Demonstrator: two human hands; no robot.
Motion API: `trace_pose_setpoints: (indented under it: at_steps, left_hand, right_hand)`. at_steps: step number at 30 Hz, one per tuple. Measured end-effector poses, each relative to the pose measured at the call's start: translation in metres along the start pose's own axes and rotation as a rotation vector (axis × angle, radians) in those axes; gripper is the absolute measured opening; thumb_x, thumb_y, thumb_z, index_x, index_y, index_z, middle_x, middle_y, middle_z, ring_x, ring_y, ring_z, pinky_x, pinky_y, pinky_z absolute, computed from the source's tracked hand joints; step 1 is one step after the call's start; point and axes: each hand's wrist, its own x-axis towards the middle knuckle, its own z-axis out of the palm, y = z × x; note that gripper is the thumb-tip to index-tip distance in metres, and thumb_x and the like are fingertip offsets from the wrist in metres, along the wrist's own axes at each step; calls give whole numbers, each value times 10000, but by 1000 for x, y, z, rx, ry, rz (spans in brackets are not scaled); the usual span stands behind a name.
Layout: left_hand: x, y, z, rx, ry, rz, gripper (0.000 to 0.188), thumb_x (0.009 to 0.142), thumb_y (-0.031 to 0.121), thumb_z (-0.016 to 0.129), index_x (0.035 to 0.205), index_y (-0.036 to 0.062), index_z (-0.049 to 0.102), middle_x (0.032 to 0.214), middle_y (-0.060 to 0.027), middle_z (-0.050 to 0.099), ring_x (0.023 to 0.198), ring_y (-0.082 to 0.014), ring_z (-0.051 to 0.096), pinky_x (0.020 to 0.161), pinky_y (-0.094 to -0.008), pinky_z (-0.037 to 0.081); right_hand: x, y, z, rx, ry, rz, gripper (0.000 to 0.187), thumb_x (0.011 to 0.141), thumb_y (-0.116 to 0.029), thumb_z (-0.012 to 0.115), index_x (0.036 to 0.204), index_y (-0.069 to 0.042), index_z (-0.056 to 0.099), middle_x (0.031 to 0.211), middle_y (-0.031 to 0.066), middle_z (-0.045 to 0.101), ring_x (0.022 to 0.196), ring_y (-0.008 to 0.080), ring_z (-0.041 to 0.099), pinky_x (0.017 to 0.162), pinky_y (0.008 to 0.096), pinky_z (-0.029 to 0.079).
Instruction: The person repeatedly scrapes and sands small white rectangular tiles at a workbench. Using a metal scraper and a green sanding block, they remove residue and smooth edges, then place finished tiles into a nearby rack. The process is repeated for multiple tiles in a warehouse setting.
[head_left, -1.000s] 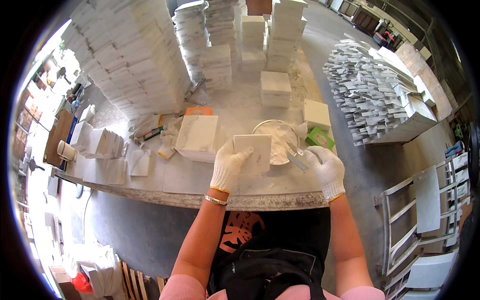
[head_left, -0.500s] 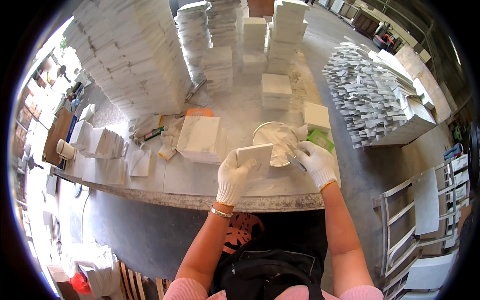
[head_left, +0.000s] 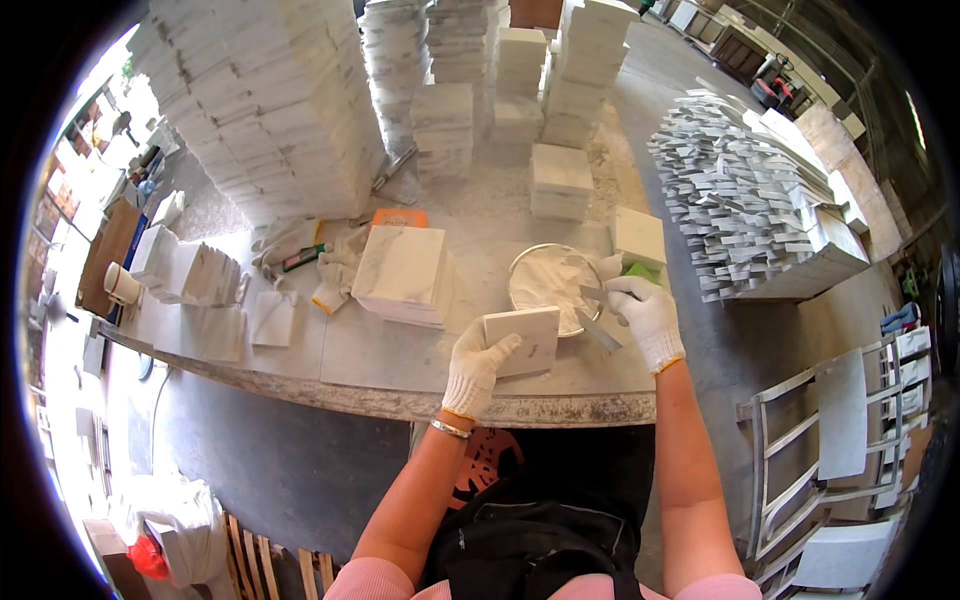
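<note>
My left hand [head_left: 473, 372], in a white knitted glove, grips a square white marble tile [head_left: 530, 345] tilted upright over the table's front part. In my gloved right hand [head_left: 648, 318], the fingers are closed on a putty knife [head_left: 592, 293], its blade over the bowl. A second flat grey blade [head_left: 603, 335] slants below those fingers, by the bowl's rim; whether the hand holds it too, I cannot tell. The round bowl [head_left: 514, 277] contains white paste [head_left: 550, 280] and stands just beyond the tile.
A short tile stack [head_left: 402, 270] stands left of the bowl, near spare gloves [head_left: 335, 280] and an orange box [head_left: 400, 218]. Tall tile stacks [head_left: 270, 110] rise behind. Right of the bowl are a tile block [head_left: 637, 236] and a green packet [head_left: 640, 270]. Marble strips [head_left: 735, 200] are piled beyond the table's right edge.
My left hand and the tile have moved slightly right and nearer to me. The right hand has shifted a little right, and its putty knife now points left over the bowl.
</note>
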Motion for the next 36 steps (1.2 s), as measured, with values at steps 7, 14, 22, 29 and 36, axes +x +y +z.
trace_pose_setpoints:
  at_steps: [7, 14, 22, 29, 36]
  left_hand:
    - [1, -4, 0, -12, -22, 3, 319, 924, 41, 708, 1225, -21, 626, 1131, -76, 709, 1036, -137, 644, 939, -304, 517]
    - [0, -3, 0, -12, -40, -4, 319, 925, 44, 706, 1229, -15, 630, 1129, -64, 709, 1041, -135, 642, 946, -303, 511]
    - [4, 0, -1, 19, -23, -4, 322, 936, 57, 692, 1246, -8, 633, 1127, -54, 705, 1034, -136, 638, 942, -306, 508]
    - [10, -6, -5, -12, -15, -38, 314, 937, 65, 697, 1239, -1, 639, 1124, -47, 701, 1024, -131, 634, 933, -299, 506]
    - [9, -2, -1, -39, -7, -49, 319, 927, 68, 718, 1228, -1, 637, 1108, -42, 699, 1012, -114, 625, 923, -281, 504]
  right_hand:
    - [-8, -2, -3, 143, 15, -29, 227, 898, -140, 696, 1066, -4, 765, 847, 40, 714, 730, 101, 649, 645, 254, 519]
    - [-5, 11, 1, 229, -49, -10, 235, 899, -136, 695, 1089, -15, 762, 838, 43, 716, 682, 92, 631, 590, 244, 479]
    - [-20, -8, -7, 285, -58, 66, 246, 908, -179, 706, 1099, -33, 758, 802, 16, 709, 632, 51, 583, 526, 196, 367]
    - [-37, -29, -6, 346, -79, 88, 241, 912, -148, 713, 1104, -11, 759, 809, 9, 698, 655, 47, 568, 555, 206, 381]
    - [-38, -17, -1, 359, -87, -5, 238, 905, -156, 713, 1095, -20, 758, 787, 35, 720, 616, 57, 608, 523, 201, 374]
